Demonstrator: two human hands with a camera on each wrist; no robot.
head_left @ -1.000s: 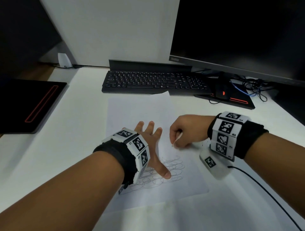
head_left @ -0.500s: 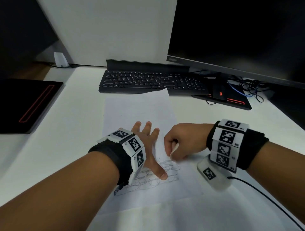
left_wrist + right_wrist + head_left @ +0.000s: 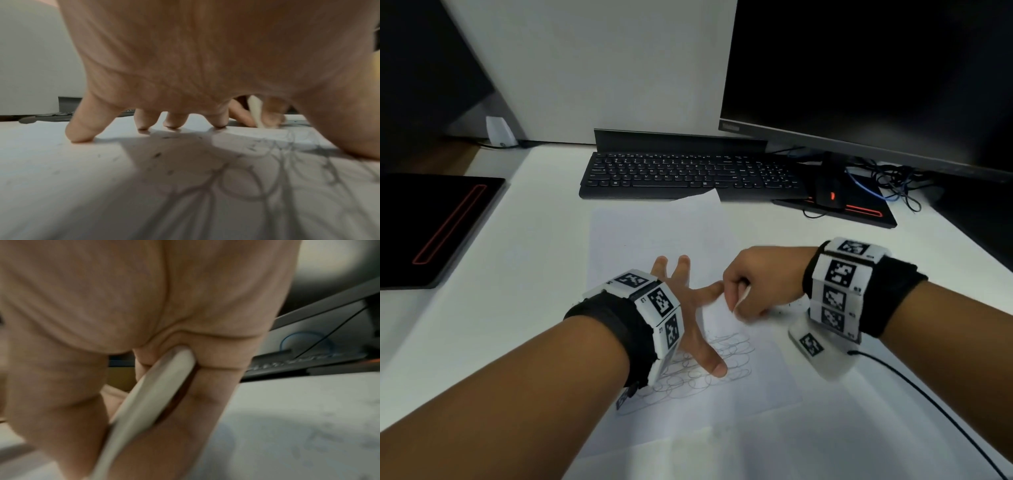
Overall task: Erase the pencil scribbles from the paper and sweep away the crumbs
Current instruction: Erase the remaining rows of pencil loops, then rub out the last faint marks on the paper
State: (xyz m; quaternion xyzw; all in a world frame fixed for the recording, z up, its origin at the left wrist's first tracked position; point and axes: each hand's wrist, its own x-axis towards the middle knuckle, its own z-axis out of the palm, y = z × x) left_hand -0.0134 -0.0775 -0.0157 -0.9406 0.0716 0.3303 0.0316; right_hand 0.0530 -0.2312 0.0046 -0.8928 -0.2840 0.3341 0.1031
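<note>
White rubber shows between the fingers of the right hand (image 3: 758, 287): a slim, pale, rounded eraser (image 3: 152, 394), curled into the fist and pinched near its lower end, which in the left wrist view meets the thin white sheet of paper (image 3: 654, 236) just beyond the left forefinger. Held so short and steep, it can probably be pressed hard without bending.

The left hand (image 3: 688, 308) lies spread wide on the sheet, its fingers (image 3: 82, 129) straight with their tips pressing down and the thumb planted among the grey looping pencil scribbles (image 3: 722, 359). It grips nothing; the splay likely serves to pin the paper so that rubbing will not drag or crease it. The scribbles run from under the left palm out past the thumb, on the near side of the eraser's tip, and most of them look untouched, so the erasing seems to be at an early stage. Small dark eraser crumbs (image 3: 158, 155) lie scattered on the paper under and ahead of the left fingers, not yet swept.

The sheet rests on a smooth white desk (image 3: 517, 308). Beyond the fingertips stands a black keyboard (image 3: 688, 174), the paper's far corner curling up against it. A large dark monitor (image 3: 859, 78) rises beyond the right hand, with a black red-lit mouse (image 3: 828, 197) on a black red-striped pad and tangled cables beneath it. Another black red-striped pad (image 3: 431, 226) lies well apart, off beyond the left hand's little finger.
</note>
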